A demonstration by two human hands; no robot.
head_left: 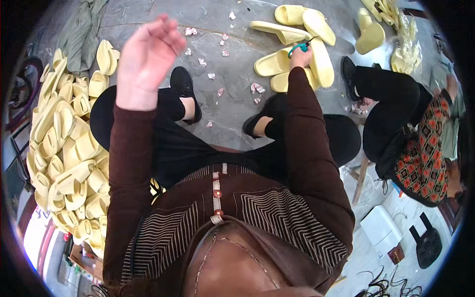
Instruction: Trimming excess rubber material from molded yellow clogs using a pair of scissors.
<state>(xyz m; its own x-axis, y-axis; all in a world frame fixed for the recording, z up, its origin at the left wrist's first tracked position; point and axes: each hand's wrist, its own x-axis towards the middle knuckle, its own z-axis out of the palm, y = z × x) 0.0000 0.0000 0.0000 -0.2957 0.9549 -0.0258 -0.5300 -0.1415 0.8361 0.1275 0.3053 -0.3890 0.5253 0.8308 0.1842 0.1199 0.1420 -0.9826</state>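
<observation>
A person in a brown top leans over yellow slippers [324,64] with 2 bare hands.
The left hand [151,55] is raised, loosely spread, fingertips bent; the right hand [301,56] grips a teal-handled tool [296,48], probably scissors, though its blades are unclear. The tool sits among the slippers on the grey floor [222,111]; a slipper pile [64,151] lies at the person's left.

No lettering, label, number or sign can be read (anywhere in view).

Room above floor [240,69] — slippers [324,64] either side
</observation>
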